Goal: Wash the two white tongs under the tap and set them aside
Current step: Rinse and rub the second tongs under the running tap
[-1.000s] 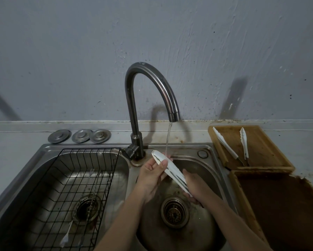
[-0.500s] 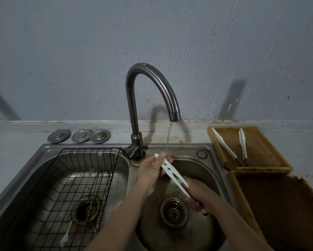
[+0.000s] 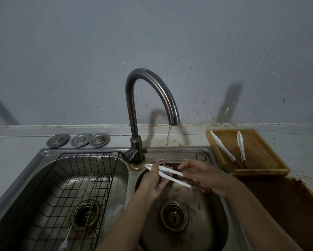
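Observation:
White tongs [image 3: 170, 173] lie almost level across both my hands over the right sink basin [image 3: 211, 220], under a thin stream from the curved metal tap [image 3: 146, 87]. My left hand [image 3: 154, 182] cups the tongs' tip end from below. My right hand [image 3: 204, 176] grips the handle end, fingers spread over it. The water falls near the tip end, by my left fingers. A second pair of white tongs [image 3: 240, 147] lies spread open in the wooden tray [image 3: 257, 154] at the right.
A black wire rack [image 3: 65, 196] fills the left basin, with metal utensils [image 3: 86, 200] lying in it. Three round metal lids [image 3: 79, 140] sit on the counter behind the sink. A brown rusty-looking tray [image 3: 288, 205] lies at the right, in front of the wooden tray.
The tongs have swung from steeply tilted to nearly level. My right hand has risen and moved right along the handle; my left hand stays under the tip.

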Motion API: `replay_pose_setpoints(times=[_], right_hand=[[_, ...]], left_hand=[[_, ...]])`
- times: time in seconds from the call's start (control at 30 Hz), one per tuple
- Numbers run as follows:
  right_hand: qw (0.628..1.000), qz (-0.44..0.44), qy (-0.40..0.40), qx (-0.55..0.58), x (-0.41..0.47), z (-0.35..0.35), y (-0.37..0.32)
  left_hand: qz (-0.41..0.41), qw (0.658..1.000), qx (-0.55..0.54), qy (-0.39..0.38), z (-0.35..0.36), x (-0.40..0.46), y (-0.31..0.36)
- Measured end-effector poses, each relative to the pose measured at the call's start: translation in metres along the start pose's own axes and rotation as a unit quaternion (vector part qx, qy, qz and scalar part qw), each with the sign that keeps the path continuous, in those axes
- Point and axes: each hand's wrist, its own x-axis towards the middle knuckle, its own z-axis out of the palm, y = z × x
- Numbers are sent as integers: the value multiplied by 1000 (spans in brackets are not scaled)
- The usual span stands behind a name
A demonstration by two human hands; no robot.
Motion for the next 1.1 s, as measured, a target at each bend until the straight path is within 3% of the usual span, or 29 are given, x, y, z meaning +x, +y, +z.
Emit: replay_pose_setpoints(times=[0.1, 0.2, 0.4, 0.5, 0.6, 0.9, 1.03, 1.1], right_hand=[[993, -86, -20, -78, 0, -5, -27], [945, -198, 78, -249, 15, 15, -39], [881, -362, 181, -246, 45, 46, -33], [863, -384, 195, -265, 50, 54, -34], [879, -378, 170, -236, 52, 54, -36], [869, -406, 171, -225, 56, 47, -33], [839, -430, 175, -283, 55, 45, -33], [800, -441, 192, -359, 52, 41, -33]], left_hand=[[-45, 988, -148, 7, 7, -4, -1], [-69, 970, -233, 25, 16, -2, 2], [-92, 948, -304, 34, 19, -5, 13], [-118, 938, -323, 48, 17, -3, 7], [-152, 929, -333, 61, 18, -4, -3], [-135, 935, -325, 49, 16, -4, -2], [-82, 948, -300, 65, 8, -4, 10], [-46, 960, -264, 77, 4, -4, 16]])
